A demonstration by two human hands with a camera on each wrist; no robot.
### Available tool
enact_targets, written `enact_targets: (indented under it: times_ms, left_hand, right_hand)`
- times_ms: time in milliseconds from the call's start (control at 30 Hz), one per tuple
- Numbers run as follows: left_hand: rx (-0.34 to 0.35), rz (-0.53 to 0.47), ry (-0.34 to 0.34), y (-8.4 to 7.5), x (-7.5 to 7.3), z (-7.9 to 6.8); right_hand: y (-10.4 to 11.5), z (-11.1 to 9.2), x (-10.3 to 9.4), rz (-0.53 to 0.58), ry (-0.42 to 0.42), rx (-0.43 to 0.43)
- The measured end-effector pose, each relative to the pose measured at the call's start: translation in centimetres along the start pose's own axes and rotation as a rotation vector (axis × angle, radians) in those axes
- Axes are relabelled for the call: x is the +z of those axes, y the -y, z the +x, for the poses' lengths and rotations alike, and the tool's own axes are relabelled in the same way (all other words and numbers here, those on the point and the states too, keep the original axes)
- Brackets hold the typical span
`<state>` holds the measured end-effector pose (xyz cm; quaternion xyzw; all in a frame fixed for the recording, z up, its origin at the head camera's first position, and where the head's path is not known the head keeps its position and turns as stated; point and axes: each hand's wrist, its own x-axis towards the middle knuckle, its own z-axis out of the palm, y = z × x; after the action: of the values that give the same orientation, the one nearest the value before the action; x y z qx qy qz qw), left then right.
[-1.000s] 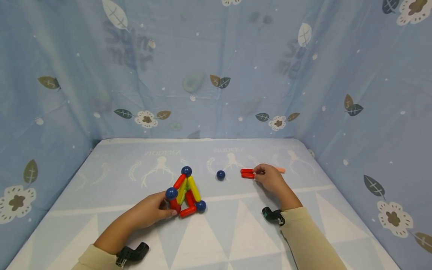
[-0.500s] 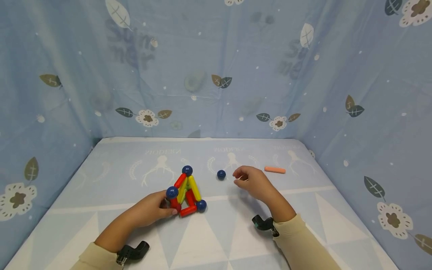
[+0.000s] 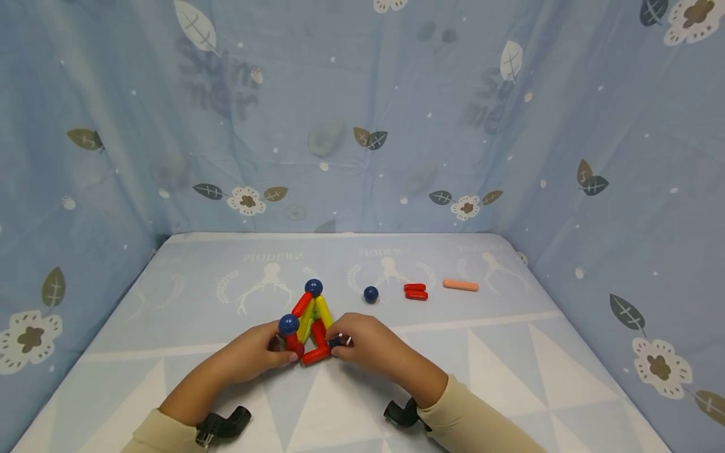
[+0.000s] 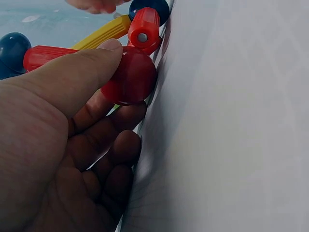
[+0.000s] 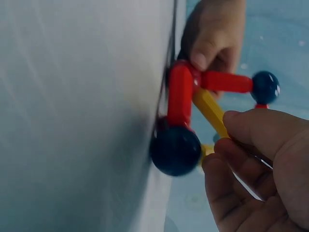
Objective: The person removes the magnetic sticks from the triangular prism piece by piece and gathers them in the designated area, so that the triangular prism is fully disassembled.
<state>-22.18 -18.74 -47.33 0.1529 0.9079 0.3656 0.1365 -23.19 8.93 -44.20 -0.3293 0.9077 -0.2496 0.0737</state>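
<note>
A frame of magnetic rods and balls stands on the cloth, with red rods (image 3: 315,356), yellow rods (image 3: 325,312) and blue balls (image 3: 313,287). My left hand (image 3: 262,352) pinches the red ball (image 4: 133,77) at its left corner, thumb on the near side. One red rod (image 4: 145,23) shows a bare metal tip just above that ball in the left wrist view. My right hand (image 3: 362,340) is at the right corner, loosely bent thumb and fingertips right beside the blue corner ball (image 5: 176,151). In the right wrist view that ball shows whole, with a gap between thumb and fingers.
Behind the right hand lie a loose blue ball (image 3: 370,294), two short red rods (image 3: 416,295) side by side and an orange rod (image 3: 460,285). A patterned cloth (image 3: 385,396) covers the table, and curtains (image 3: 340,126) enclose its back and sides.
My right hand has left the two red rods and moved left and nearer, to the frame's right corner. The rods lie where they were. My left hand keeps its hold on the red ball.
</note>
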Motion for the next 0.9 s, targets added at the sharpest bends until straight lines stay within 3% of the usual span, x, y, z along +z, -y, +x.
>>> enact_targets:
  times_ms: [300,500,900]
  left_hand:
    - [0.024,0.013,-0.012,0.3,-0.1,0.0]
    - [0.015,0.007,-0.004,0.3,-0.1,0.0]
    - [0.022,-0.009,0.003,0.2,-0.1,-0.1]
  right_hand:
    - [1.3,0.8,1.2,-0.13,0.012,-0.034]
    - [1.0,0.8,1.6,-0.227,0.115,-0.115]
    - [1.0,0.8,1.5,-0.257,0.127,-0.108]
